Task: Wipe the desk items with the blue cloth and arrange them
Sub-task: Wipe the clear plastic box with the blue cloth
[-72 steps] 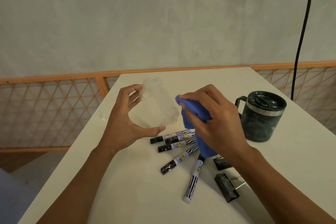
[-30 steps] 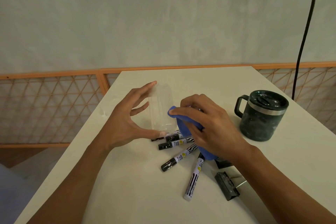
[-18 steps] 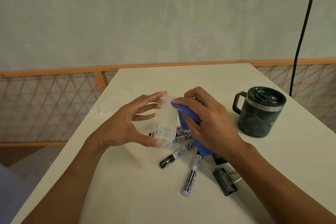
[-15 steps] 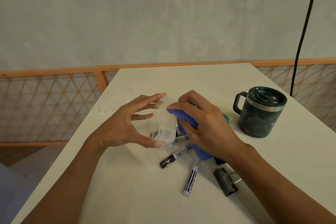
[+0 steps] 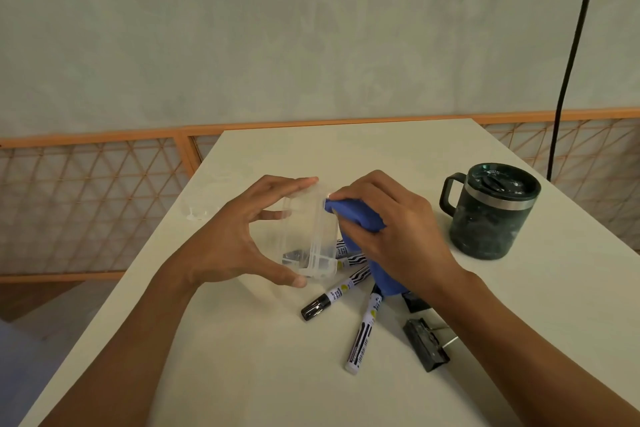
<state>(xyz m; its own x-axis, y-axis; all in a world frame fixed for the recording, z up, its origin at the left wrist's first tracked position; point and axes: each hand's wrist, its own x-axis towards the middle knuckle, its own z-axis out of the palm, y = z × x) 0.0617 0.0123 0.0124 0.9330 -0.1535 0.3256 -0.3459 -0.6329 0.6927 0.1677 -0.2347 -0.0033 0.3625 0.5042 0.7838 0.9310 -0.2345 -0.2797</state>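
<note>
L hand (image 5: 235,243) pinches the clear plastic box (image 5: 311,236) by thumb and fingertips only, low over the desk (image 5: 242,357); contact w/ desk cannot be told. R hand (image 5: 398,232) is clamped on the blue cloth (image 5: 356,218), its tip pressed to the box's right wall.

Risks:
1. Pinch grip looks light. Hard cloth pressure may twist the box out onto the markers (image 5: 362,336) below.
2. Cloth tail hangs over the markers. A wide stroke could drag or roll them toward the binder clip (image 5: 426,345).
3. Mug (image 5: 491,215) sits near R hand. Limit the swing.

cloth (image 5: 360,222): blue | mug (image 5: 488,215): dark green | markers (image 5: 362,333): white, black-striped | railing (image 5: 104,139): orange
</note>
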